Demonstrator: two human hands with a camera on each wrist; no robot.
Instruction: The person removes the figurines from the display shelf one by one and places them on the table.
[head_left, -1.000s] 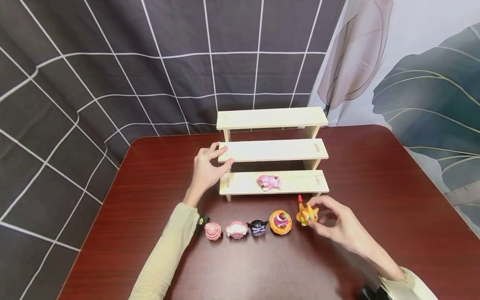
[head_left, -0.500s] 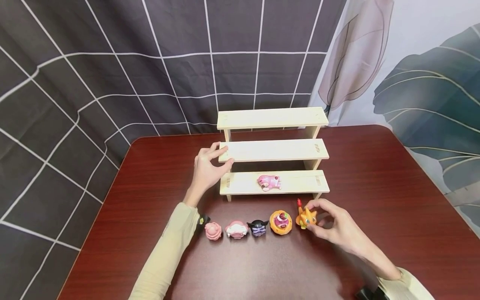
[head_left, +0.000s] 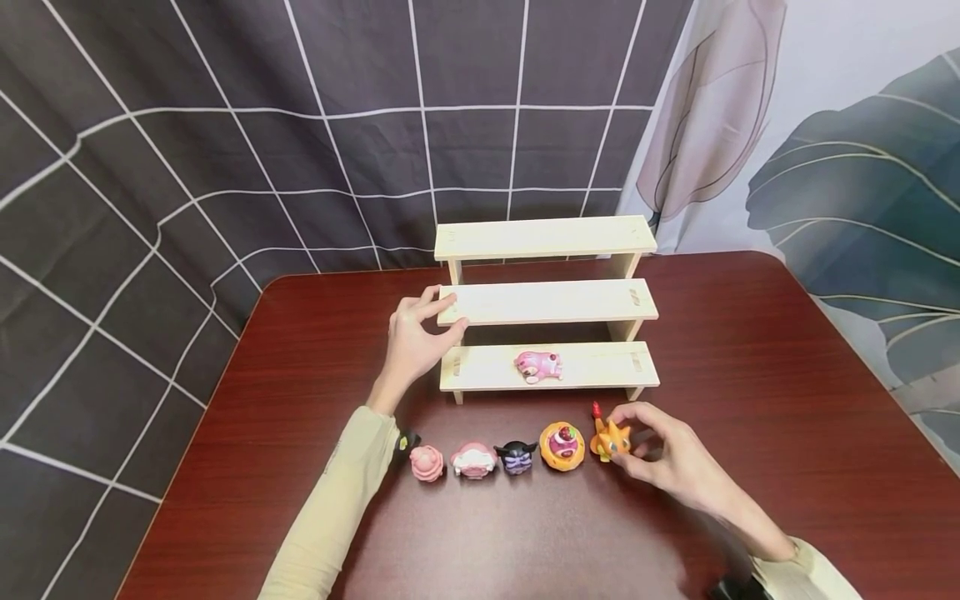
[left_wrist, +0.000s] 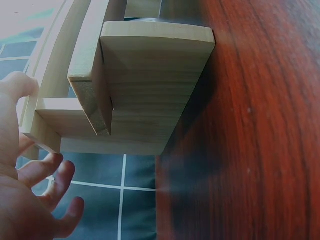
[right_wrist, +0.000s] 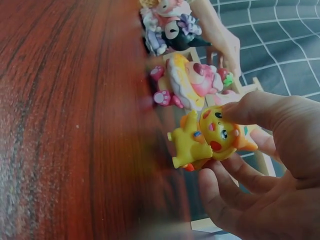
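Observation:
My right hand (head_left: 678, 454) pinches a yellow toy figurine (right_wrist: 202, 135) in an orange hood, with thumb and fingertips on its head. A red-tipped orange tail rises from it in the head view. Just left of it stands a pink figurine with a yellow ring and a strawberry on top (head_left: 562, 446). At the left end of a three-tier wooden display stand (head_left: 547, 302), my left hand (head_left: 416, 337) grips the middle board, thumb at its front edge. A pink figurine (head_left: 538, 365) lies on the lowest tier.
Further left in the row on the red-brown table (head_left: 315, 367) are a black-eared figurine (head_left: 516, 456), a pink-and-white one (head_left: 473, 459), a pink swirl-topped one (head_left: 427, 462) and a dark item (head_left: 406, 440) partly behind the left sleeve. A grey gridded curtain (head_left: 360, 150) hangs behind.
My right hand has brought the yellow figurine slightly left and nearer to me, beside the ring-wearing figurine. The left hand stays on the stand.

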